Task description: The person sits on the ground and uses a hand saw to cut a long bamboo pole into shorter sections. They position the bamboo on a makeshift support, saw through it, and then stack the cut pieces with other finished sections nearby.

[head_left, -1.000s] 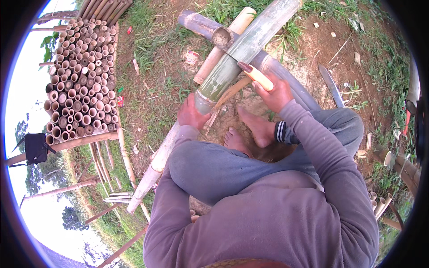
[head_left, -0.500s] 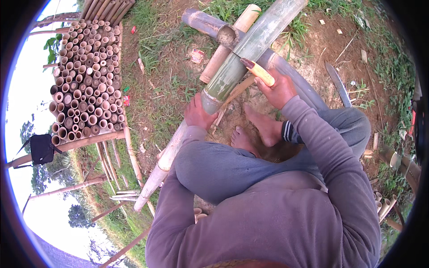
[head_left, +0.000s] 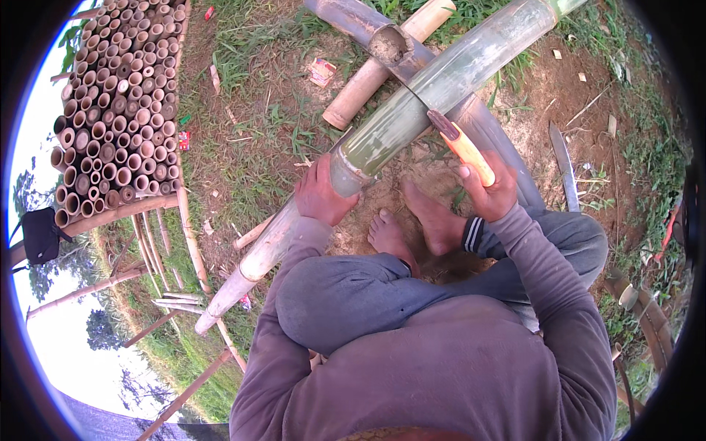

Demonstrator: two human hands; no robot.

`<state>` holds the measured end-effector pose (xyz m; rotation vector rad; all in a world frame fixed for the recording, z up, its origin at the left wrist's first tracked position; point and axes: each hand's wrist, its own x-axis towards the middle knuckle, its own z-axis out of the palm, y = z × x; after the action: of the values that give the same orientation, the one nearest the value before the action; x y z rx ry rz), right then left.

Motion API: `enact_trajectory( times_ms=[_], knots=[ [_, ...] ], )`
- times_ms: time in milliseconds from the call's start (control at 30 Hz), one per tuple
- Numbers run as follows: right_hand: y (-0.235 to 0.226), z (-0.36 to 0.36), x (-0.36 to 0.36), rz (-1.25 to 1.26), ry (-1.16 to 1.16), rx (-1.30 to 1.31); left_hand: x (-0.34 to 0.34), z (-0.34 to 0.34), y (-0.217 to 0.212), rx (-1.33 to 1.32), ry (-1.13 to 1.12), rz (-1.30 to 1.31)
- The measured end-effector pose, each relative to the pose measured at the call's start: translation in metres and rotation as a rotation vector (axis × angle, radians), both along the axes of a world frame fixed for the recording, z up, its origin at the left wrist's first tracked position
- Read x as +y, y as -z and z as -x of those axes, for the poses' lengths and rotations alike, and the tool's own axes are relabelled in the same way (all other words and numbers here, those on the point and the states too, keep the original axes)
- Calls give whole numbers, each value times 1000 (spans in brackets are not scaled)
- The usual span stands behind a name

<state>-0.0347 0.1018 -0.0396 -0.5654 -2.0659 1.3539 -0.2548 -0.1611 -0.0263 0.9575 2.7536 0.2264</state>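
A long green bamboo pole [head_left: 390,132] lies slantwise in front of me, resting across a darker bamboo log. My left hand [head_left: 323,192] is wrapped over the pole near a joint, pressing on it. In my right hand [head_left: 491,184] is a saw [head_left: 462,147] with a yellow-orange handle and a dark collar. Its thin dark blade, seen edge-on, lies across the top of the pole; the teeth cannot be made out. The right fingers are closed round the rear of the handle.
Under the pole a dark bamboo log [head_left: 507,151] crosses a paler bamboo piece [head_left: 357,103]. A long blade [head_left: 565,167] lies on the ground at right. Many cut bamboo tubes [head_left: 110,110] stand on a rack at left, beside a hanging black bag [head_left: 41,235]. My bare feet [head_left: 434,213] are below the pole.
My right hand has drawn the saw back toward me, so more of its blade shows on the near side of the pole. My left hand keeps its hold. The whole view has shifted slightly.
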Motion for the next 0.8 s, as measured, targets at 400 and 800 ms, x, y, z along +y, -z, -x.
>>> enact_trajectory(
  times_ms=[400, 800],
  knots=[
    [-33, 0, -7, 93, 16, -89, 8, 43, -9, 83, -54, 57],
    [5, 41, -3, 58, 128, -63, 22, 54, -15, 8, -32, 53]
  ],
)
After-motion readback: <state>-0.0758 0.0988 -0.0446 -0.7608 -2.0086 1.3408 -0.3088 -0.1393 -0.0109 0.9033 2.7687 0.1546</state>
